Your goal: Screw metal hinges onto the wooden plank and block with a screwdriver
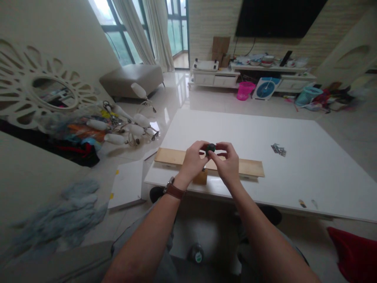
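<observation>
Both hands meet over the near part of the white table [309, 177], their fingertips pinching a small dark green, round object [211, 147] whose kind I cannot make out. My left hand [193, 157], with a brown-strapped watch on the wrist, grips it from the left. From the other side, the thumb and fingers of my right hand [228, 162] close on it. Beneath the hands a long, light wooden board [251, 167] lies along the table, partly hidden by them. A brown block [200, 177] sits at the board's near edge, with a small shiny metal bit just above it.
Several small metal pieces [279, 149] lie on the table to the right. Two small items, one dark and yellowish [302, 203], are by the near edge. A bottle [196, 253] stands below, between my legs. Leftward are a white panel [126, 182] and a chandelier [135, 127].
</observation>
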`<state>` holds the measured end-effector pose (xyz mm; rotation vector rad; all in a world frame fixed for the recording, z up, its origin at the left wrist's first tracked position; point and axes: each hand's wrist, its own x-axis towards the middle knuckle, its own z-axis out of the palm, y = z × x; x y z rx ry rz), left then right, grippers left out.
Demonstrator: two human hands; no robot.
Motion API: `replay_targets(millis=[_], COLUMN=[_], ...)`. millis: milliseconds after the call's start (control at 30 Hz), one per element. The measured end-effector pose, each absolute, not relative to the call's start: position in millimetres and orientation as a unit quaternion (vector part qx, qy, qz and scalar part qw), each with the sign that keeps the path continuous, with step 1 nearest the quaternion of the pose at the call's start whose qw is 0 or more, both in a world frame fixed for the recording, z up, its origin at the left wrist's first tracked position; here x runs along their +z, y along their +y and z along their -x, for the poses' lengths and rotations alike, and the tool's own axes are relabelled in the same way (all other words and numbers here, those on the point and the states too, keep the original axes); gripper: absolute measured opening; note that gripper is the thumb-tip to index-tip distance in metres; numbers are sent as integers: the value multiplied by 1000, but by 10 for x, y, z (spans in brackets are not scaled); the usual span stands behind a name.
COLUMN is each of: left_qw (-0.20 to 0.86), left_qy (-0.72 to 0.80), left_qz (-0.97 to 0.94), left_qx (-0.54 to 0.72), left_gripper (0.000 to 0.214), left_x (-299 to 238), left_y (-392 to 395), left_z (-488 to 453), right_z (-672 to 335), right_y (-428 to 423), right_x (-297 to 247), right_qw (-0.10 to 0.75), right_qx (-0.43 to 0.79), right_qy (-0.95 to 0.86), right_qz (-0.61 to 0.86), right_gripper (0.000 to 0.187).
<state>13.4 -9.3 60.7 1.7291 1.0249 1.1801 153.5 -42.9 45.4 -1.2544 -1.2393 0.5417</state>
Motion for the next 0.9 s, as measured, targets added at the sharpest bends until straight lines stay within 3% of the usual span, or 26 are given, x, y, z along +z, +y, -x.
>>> replay_targets(millis=[133, 433, 600, 733, 900], left_qw=[436, 452, 480, 435, 375], left_qy=[372, 417, 384, 398, 419], left_qz=[-682, -631, -639, -682, -704], left_qx=[455, 474, 462, 433, 433], left_gripper=[34, 35, 43, 41, 39], left_x=[638, 561, 541, 561, 556], left_y=[-85, -53, -56, -54, -39], left_z=[-141, -190, -170, -143, -134], right_z=[-1550, -1514, -1525, -1530, -1509], right_y=[-447, -449, -454, -449, -444], right_x=[487, 488, 493, 509, 510], right_qw=[602, 597, 607, 605, 608], right_qx=[241, 223, 222, 235, 235], right_qy=[-541, -534, -525, -526, -515], right_qz=[535, 555, 553, 549, 557], right_gripper=[21, 31, 23, 18, 26])
